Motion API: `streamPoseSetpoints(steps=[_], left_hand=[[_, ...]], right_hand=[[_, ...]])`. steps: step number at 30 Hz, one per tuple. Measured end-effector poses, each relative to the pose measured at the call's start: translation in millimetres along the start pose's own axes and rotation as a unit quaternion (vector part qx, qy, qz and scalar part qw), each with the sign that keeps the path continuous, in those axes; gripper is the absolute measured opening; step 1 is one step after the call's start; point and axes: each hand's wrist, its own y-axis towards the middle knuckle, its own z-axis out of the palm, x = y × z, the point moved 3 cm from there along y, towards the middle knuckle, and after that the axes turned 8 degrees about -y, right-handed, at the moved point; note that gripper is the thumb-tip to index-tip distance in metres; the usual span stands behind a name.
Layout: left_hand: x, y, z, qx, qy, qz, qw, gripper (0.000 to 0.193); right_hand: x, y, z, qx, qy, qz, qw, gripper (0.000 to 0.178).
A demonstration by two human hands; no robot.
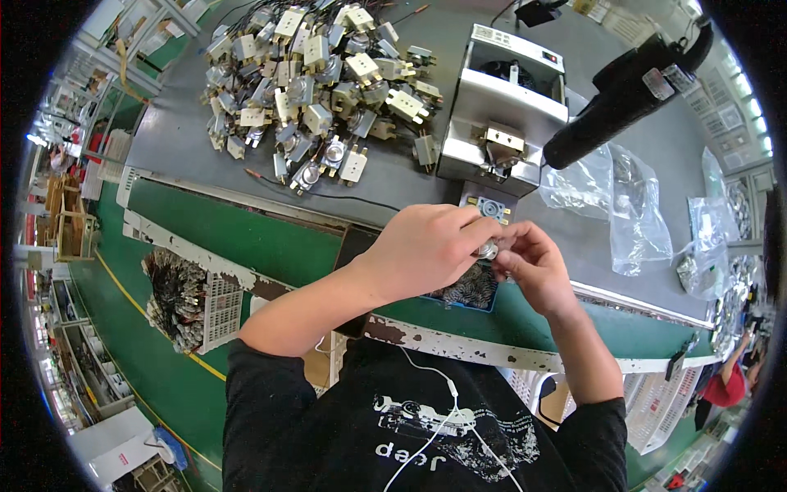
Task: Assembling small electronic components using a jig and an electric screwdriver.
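Note:
My left hand (433,244) and my right hand (534,266) meet over the front edge of the bench. Between their closed fingertips is a small round metal part (489,250), half hidden by the fingers, so I cannot make out its exact kind. Just beyond the fingers, a flat fixture with a round-centred piece (490,208) sits in front of a metal bench machine (502,107). Under the hands is a blue tray (492,307) of many small metal pieces, perhaps springs or screws.
A big heap of cream and grey wired switch-like parts (316,78) covers the bench's left side. A black cylindrical tool (627,98) slants over the right of the machine. Clear plastic bags (635,213) lie at right. A white crate (221,312) with wired parts stands lower left.

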Motion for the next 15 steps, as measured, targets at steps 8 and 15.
streamPoseSetpoints(steps=[8, 15], left_hand=[[-2, -5, -2, 0.020, 0.036, 0.022, 0.999, 0.036], [-2, -9, 4, 0.037, 0.039, -0.003, 0.999, 0.035]], right_hand=[[8, -2, -20, 0.001, -0.063, 0.183, 0.981, 0.031], [49, -1, -100, -0.300, -0.529, 0.020, 0.793, 0.028]])
